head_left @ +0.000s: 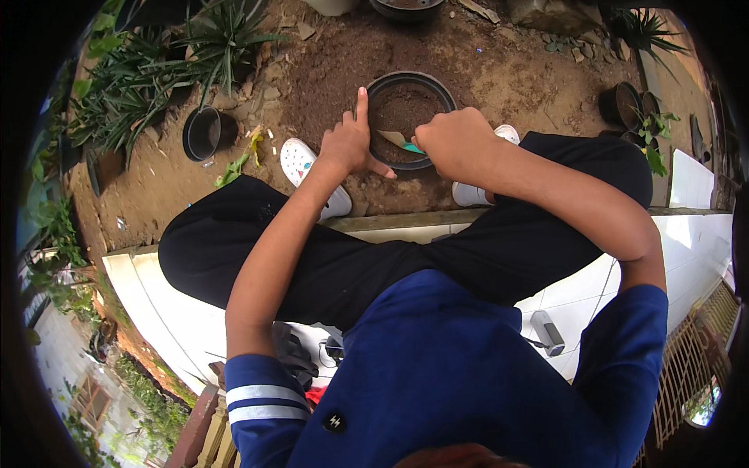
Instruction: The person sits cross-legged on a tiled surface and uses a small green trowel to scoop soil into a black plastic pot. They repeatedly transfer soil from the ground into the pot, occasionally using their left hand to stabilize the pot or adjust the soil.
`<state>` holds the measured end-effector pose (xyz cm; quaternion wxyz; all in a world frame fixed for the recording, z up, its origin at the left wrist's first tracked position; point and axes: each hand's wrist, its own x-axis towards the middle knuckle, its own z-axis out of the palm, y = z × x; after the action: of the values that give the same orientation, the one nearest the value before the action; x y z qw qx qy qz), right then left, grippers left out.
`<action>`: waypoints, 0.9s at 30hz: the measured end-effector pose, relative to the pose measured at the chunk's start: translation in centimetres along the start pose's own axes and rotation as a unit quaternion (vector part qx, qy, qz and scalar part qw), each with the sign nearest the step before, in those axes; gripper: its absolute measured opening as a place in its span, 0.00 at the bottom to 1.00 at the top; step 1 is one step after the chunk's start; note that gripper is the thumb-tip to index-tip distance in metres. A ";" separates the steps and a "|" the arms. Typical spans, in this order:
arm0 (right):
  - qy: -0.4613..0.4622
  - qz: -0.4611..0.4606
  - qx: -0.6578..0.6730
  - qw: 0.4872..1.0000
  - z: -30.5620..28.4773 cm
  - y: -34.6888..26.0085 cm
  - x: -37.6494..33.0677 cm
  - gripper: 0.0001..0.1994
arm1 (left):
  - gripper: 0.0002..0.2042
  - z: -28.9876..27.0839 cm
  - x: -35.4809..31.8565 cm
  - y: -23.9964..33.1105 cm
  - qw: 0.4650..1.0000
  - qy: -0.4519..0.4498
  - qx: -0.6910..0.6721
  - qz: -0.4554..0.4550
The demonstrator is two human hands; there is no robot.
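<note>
We see a black pot (pixel 411 82) of dark soil on the bare ground (pixel 499 70), between two white shoes (pixel 300 160). Left hand (pixel 351 144) rests at the pot's left rim, index finger extended upward, holding nothing. Right hand (pixel 456 140) is closed in a fist around a small green-handled trowel (pixel 399 140), blade over the soil.
</note>
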<state>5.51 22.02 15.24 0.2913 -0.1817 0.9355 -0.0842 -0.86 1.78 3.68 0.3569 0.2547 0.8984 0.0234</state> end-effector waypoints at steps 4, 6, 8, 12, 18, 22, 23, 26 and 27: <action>-0.025 0.047 -0.045 0.998 -1.1 1.7 0.8 0.07 | 0.84 0.0 -0.2 0.0 1.000 0.004 -0.014 0.002; 0.024 0.040 -0.069 0.997 -1.5 1.8 0.8 0.06 | 0.84 -0.1 -0.2 -0.1 1.000 0.008 -0.009 0.001; 0.046 0.021 -0.081 0.995 -1.4 1.5 0.6 0.05 | 0.84 0.0 -0.1 -0.1 1.000 0.010 -0.009 0.003; 0.008 -0.007 -0.061 0.998 0.0 0.3 -0.5 0.04 | 0.84 0.1 -0.1 -0.1 1.000 0.005 -0.012 0.008; 0.055 0.059 -0.092 0.992 -2.2 3.1 0.9 0.06 | 0.84 -0.1 -0.2 -0.1 1.000 0.006 -0.003 0.007; 0.097 0.016 -0.108 0.989 -2.3 2.4 -0.1 0.05 | 0.84 -0.6 -0.4 0.2 1.000 -0.004 0.001 0.000; 0.103 0.003 -0.101 0.990 -1.8 2.3 -0.1 0.05 | 0.84 -0.5 -0.4 0.2 1.000 -0.002 0.001 0.001; 0.006 0.016 -0.068 0.998 0.1 2.3 0.5 0.05 | 0.84 -0.3 -0.3 0.1 1.000 0.004 0.004 0.003; 0.008 0.008 -0.055 0.998 0.3 2.6 0.4 0.05 | 0.84 -0.1 -0.2 0.1 1.000 0.004 0.006 0.002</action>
<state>4.65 24.23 14.14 0.2738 -0.1894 0.9424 -0.0314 -0.76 1.72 3.93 0.3514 0.2589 0.8995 0.0200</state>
